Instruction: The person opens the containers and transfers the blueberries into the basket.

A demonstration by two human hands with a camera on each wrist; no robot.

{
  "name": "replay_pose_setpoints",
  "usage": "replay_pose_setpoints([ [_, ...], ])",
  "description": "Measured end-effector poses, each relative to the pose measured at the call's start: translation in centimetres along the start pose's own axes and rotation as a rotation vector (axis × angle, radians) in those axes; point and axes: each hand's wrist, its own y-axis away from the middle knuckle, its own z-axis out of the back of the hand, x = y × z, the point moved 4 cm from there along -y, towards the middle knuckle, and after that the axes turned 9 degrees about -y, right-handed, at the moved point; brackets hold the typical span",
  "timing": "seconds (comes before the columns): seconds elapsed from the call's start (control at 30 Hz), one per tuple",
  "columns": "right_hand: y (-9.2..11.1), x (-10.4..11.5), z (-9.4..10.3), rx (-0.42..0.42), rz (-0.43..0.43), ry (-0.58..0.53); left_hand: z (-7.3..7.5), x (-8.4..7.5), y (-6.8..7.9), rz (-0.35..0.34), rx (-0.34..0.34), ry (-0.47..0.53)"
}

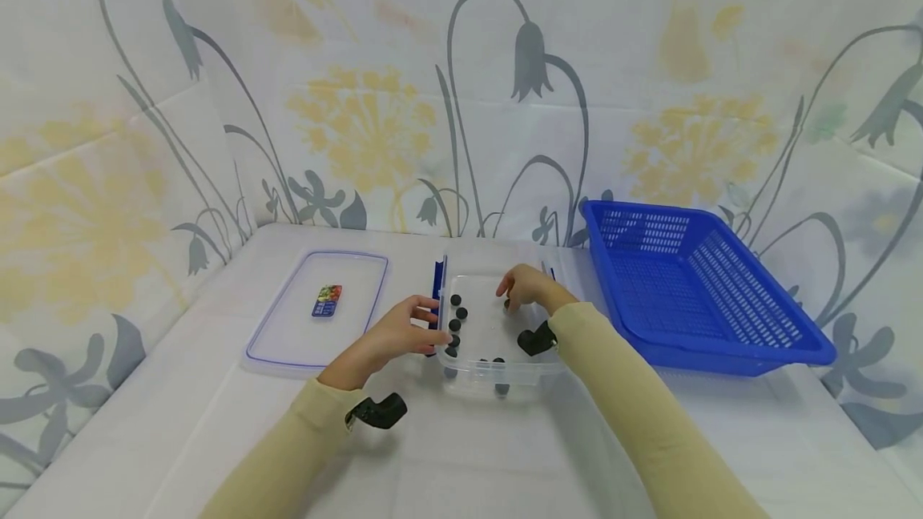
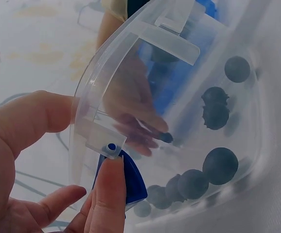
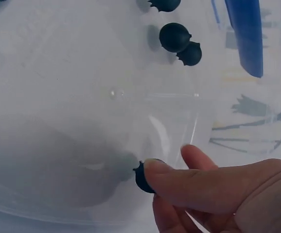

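A clear plastic box (image 1: 497,379) stands on the white table with its long blue side latches folded out. Several dark, round blueberries (image 2: 220,166) with small pointed crowns lie inside, most along its left side and near corner. At the left rim, my left hand (image 1: 404,331) holds the box, thumb at the edge and a fingertip against the blue latch (image 2: 133,179). Low inside the box, toward its far right, my right hand (image 1: 530,287) pinches one blueberry (image 3: 143,178) between thumb and fingers.
To the left lies a flat clear lid (image 1: 288,343) with a blue-edged seal and a colourful label (image 1: 327,301). A large blue plastic basket (image 1: 671,283) sits to the right of the box. Behind the table hangs a flowered cloth (image 1: 497,102).
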Motion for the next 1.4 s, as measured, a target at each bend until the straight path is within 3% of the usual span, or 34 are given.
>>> replay_pose_setpoints([
  [0.13, -1.4, -1.2, -0.5, 0.050, -0.034, 0.058, 0.0, 0.0, 0.0, 0.000, 0.001, 0.002],
  [0.23, 2.2, 1.9, -0.4, 0.057, -0.080, 0.094, 0.0, 0.1, 0.0, 0.004, 0.003, 0.009],
  [0.37, 5.8, 4.8, 0.3, 0.030, 0.009, 0.064, -0.1, 0.2, -0.1, 0.002, 0.005, 0.024],
  [0.73, 8.1, 7.4, 3.3, -0.037, 0.233, -0.165, -0.2, 0.4, -0.3, 0.004, 0.013, 0.066],
  [0.9, 10.3, 8.1, 5.7, -0.084, 0.245, -0.232, -0.1, 0.4, -0.2, -0.004, 0.010, 0.066],
  [1.17, 13.1, 5.9, 10.2, -0.210, 0.261, -0.267, -0.1, 0.3, -0.1, -0.005, 0.007, 0.068],
  [1.4, 15.4, 2.8, 13.3, -0.282, 0.205, -0.260, -0.2, 0.3, -0.1, 0.000, 0.006, 0.076],
])
